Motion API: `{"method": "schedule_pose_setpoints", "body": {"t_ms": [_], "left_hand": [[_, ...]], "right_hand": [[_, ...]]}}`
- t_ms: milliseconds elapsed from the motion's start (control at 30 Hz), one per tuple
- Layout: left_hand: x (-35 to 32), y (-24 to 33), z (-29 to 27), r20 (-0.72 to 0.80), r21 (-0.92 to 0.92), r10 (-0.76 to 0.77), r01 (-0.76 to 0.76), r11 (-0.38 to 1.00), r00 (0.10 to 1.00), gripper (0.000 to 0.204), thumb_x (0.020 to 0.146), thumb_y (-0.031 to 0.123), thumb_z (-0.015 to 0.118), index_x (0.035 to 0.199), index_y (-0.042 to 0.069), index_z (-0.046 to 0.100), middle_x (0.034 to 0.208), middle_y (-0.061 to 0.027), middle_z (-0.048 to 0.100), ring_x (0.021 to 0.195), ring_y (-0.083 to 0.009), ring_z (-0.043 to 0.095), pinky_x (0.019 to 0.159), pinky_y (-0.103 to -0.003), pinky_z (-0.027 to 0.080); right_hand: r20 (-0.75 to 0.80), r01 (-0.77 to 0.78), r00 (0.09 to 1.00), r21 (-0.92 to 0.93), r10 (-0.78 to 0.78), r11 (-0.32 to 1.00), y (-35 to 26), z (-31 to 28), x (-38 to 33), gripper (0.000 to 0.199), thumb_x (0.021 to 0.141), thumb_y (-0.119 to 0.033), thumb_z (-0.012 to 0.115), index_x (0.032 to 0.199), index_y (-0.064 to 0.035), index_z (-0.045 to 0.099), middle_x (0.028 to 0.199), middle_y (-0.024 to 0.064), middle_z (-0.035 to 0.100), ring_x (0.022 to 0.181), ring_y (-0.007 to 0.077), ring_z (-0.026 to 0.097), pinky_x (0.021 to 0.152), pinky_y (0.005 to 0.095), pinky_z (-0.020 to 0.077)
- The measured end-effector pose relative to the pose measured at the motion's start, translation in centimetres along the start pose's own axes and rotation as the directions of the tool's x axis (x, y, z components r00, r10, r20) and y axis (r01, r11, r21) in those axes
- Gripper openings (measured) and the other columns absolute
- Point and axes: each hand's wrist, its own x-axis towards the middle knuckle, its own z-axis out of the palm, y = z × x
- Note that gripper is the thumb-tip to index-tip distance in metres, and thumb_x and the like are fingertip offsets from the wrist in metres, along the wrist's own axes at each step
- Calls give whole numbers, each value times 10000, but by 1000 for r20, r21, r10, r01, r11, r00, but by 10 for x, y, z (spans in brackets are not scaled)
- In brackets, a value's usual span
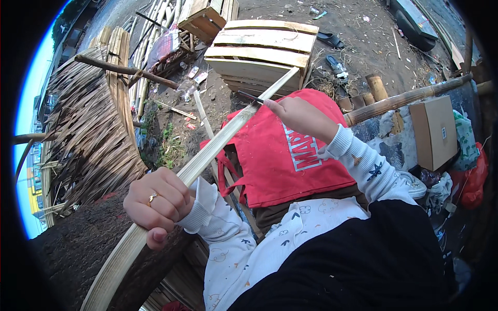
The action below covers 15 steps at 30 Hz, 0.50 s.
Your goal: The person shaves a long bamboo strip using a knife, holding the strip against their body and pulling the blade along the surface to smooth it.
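Note:
A long pale bamboo strip [215,147] slants from the lower left up toward a wooden crate. My left hand [159,199], with a ring on one finger, is wrapped around its lower part. Farther up, my right hand [303,116] is closed on a knife, its thin dark blade [250,97] lying across the strip. The handle is hidden in my fingers. Beneath the strip and my right hand, a red cloth bag [270,171] with white lettering is spread over my lap.
A slatted wooden crate [264,41] stands just ahead, with another crate [207,18] behind it. Dried-leaf thatch [91,119] and a wooden pole [127,70] are at left. A bamboo pole [410,98], a cardboard box [433,132] and a red plastic bag [472,181] lie right.

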Motion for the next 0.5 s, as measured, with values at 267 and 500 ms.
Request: {"method": "schedule_pose_setpoints", "body": {"t_ms": [267, 500], "left_hand": [[5, -2, 6, -54, 4, 19, -19, 1000, 998, 285, 732, 52, 479, 460, 44, 392, 367, 1, 350, 280, -93, 339, 298, -220, 288], [6, -7, 5, -10, -19, 24, -24, 1000, 1000, 271, 728, 42, 479, 470, 38, 399, 383, 3, 353, 284, -93, 330, 308, -217, 284]], "right_hand": [[-201, -162, 969, -61, 147, 985, 37, 4, 28, 574, 907, -429, 319, 721, 50, 574, 662, 208, 575, 701, 368, 580, 667, 461, 443], [23, -92, 996, 77, 91, 993, 14, -8, 7, 582, 903, -446, 318, 725, 52, 563, 631, 219, 551, 638, 366, 562, 635, 450, 432]]}}
